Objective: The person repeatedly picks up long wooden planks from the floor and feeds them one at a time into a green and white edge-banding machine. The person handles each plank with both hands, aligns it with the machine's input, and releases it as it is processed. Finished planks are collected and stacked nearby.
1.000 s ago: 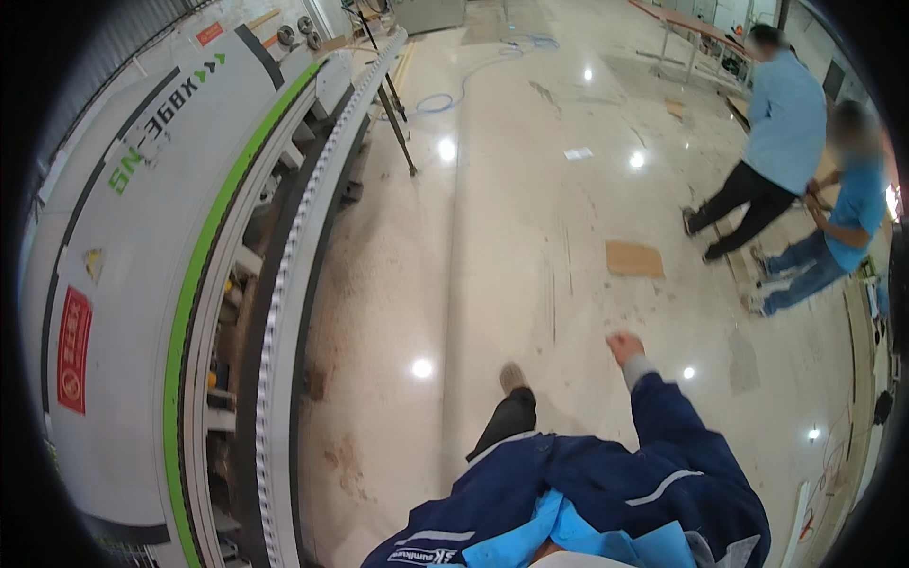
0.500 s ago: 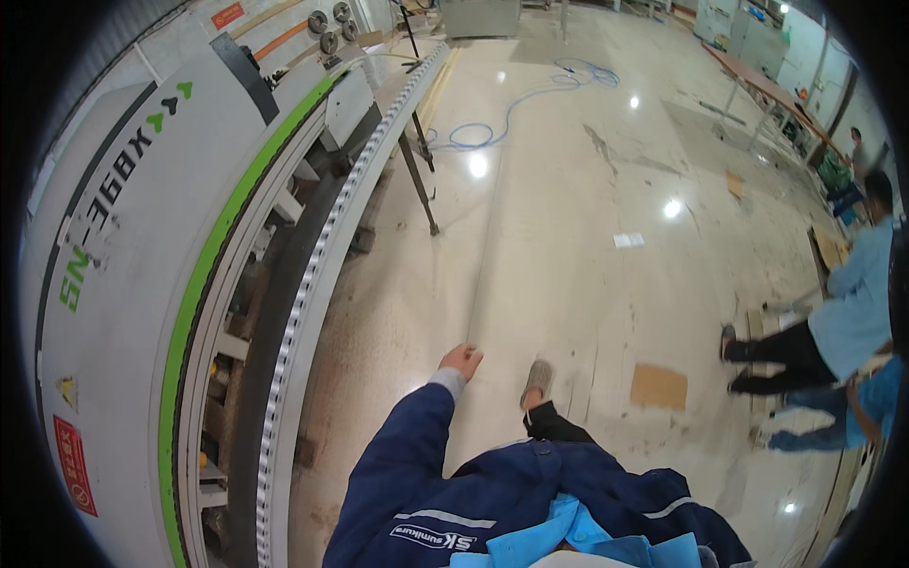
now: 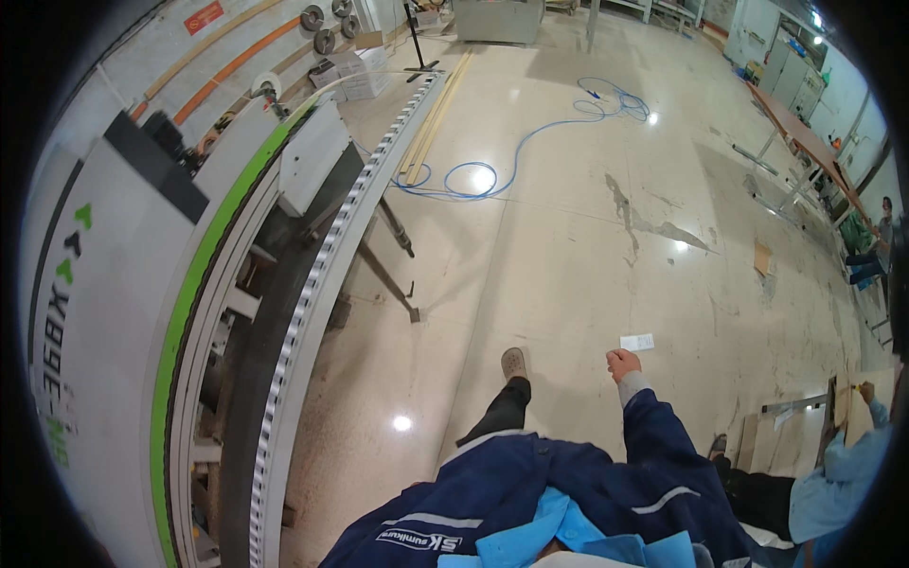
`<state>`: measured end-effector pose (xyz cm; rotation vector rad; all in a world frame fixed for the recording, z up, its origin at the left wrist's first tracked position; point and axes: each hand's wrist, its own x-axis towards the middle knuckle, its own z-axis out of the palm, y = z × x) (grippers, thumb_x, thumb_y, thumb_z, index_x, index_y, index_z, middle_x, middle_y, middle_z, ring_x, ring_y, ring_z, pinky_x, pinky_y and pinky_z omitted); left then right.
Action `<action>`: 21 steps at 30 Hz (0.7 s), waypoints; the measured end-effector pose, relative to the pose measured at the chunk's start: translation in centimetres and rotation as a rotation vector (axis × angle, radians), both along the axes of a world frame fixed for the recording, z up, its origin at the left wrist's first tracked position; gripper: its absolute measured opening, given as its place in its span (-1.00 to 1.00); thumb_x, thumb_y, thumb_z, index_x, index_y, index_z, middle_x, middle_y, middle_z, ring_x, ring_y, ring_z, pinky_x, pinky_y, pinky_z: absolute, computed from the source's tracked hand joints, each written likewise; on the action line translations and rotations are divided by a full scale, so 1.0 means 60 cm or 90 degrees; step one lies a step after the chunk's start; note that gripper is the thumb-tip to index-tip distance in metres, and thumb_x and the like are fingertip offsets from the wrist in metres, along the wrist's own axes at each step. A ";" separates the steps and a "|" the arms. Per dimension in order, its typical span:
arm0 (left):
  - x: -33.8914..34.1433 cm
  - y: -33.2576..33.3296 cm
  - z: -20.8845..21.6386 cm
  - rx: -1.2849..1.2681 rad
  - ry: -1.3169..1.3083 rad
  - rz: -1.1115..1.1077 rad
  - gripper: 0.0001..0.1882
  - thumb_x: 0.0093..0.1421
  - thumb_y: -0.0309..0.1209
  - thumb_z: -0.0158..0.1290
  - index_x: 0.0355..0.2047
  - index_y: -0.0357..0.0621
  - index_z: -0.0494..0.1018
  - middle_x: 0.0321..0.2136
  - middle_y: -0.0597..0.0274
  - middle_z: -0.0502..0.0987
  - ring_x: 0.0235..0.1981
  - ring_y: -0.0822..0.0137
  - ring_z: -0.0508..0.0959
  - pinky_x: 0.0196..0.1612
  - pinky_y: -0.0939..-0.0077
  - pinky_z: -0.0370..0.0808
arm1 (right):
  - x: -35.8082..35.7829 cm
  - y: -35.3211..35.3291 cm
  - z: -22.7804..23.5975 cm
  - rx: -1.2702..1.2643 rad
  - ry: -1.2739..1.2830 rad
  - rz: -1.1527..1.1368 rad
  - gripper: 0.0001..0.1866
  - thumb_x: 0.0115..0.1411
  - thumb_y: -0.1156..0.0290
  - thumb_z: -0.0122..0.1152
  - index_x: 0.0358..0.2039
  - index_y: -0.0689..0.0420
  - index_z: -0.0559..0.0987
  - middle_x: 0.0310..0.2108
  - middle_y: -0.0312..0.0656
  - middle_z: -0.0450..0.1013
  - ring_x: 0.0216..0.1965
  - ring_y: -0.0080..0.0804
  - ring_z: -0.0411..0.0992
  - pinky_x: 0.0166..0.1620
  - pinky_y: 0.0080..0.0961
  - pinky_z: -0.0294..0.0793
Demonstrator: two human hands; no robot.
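My right hand (image 3: pixel 622 363) hangs ahead of my body over the floor, its fingers curled into a loose fist with nothing showing in it. Just beyond that hand, in line with it, a white sheet of paper (image 3: pixel 637 342) lies on the floor. Hand and paper look apart. My left hand is out of the picture; only the dark blue jacket sleeve shows on that side. One foot in a grey-brown clog (image 3: pixel 514 363) is stepping forward on the floor.
Along the left runs a long white and green machine (image 3: pixel 114 312) with a roller rail (image 3: pixel 317 284) on legs. A blue hose (image 3: pixel 519 151) and long wooden strips (image 3: pixel 437 118) lie ahead. Co-workers, one in a light blue shirt (image 3: pixel 843 483), are at the right by a long table (image 3: pixel 805 137).
I have walked forward, so the machine and the paper are nearer. My left hand has swung out of view and my right hand has come into it.
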<state>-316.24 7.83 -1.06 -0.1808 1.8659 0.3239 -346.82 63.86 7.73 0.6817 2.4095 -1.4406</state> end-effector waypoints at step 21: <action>-1.814 0.338 0.249 0.414 0.333 0.532 -0.46 0.25 0.03 0.06 -0.06 -0.23 0.50 -0.33 0.20 0.58 -0.37 0.42 0.54 -0.23 0.49 0.50 | -0.980 0.196 -0.166 0.444 -0.318 0.547 -0.41 0.20 -0.19 -0.13 -0.45 0.04 0.68 -0.44 -0.15 0.61 -0.22 -0.24 0.57 -0.07 -0.31 0.47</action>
